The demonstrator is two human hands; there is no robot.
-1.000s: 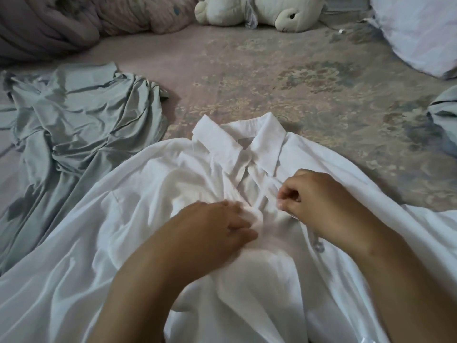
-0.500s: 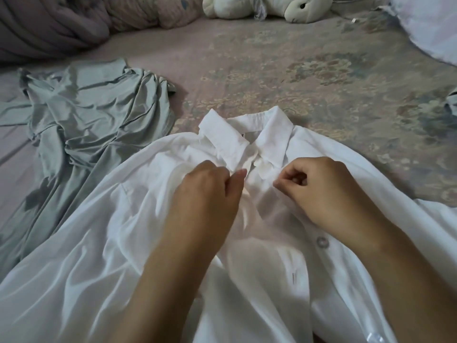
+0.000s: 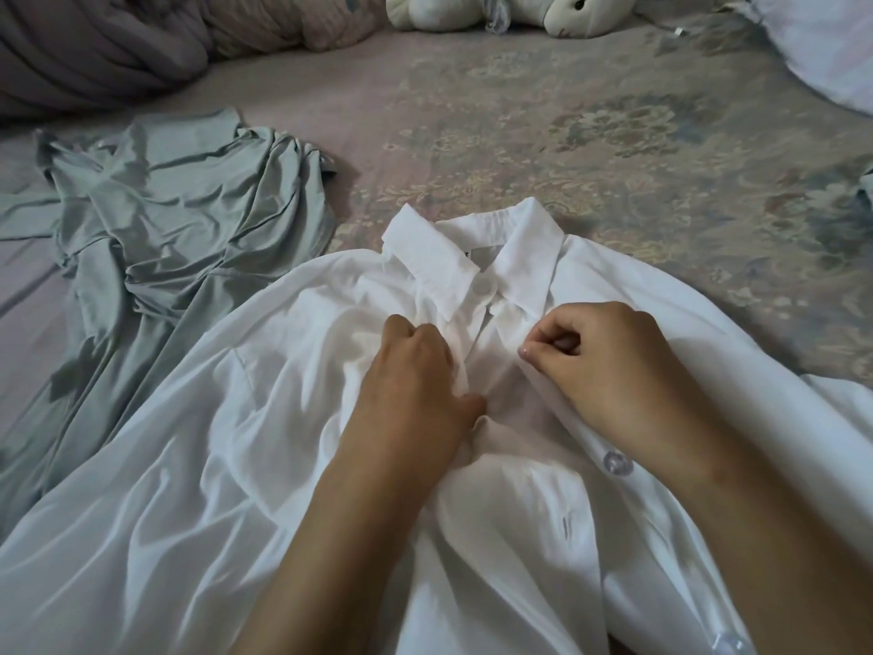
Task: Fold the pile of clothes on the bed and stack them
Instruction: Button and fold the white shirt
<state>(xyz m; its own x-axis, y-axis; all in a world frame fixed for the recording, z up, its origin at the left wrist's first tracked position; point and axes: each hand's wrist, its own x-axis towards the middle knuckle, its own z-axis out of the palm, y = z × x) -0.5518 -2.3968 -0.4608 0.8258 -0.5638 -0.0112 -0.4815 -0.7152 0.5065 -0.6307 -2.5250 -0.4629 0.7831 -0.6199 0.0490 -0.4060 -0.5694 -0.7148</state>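
Left hand (image 3: 415, 371) curls round the white shirt (image 3: 198, 465)'s front edge, just below the collar. Right hand (image 3: 609, 366) pinches the opp. edge, fingers tucked in. Shirt's spread on the patterned bed (image 3: 567, 148); grey garment (image 3: 156, 238) crumpled at left, plush toy (image 3: 510, 11) and pillow (image 3: 822, 40) at the back.

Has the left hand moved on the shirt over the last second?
Yes. The left hand has moved up the white shirt toward its collar.

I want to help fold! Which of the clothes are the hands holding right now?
The white collared shirt, spread out nearest the camera. The left hand and right hand both pinch its front below the collar. The grey-green garment lies crumpled to its left, untouched.
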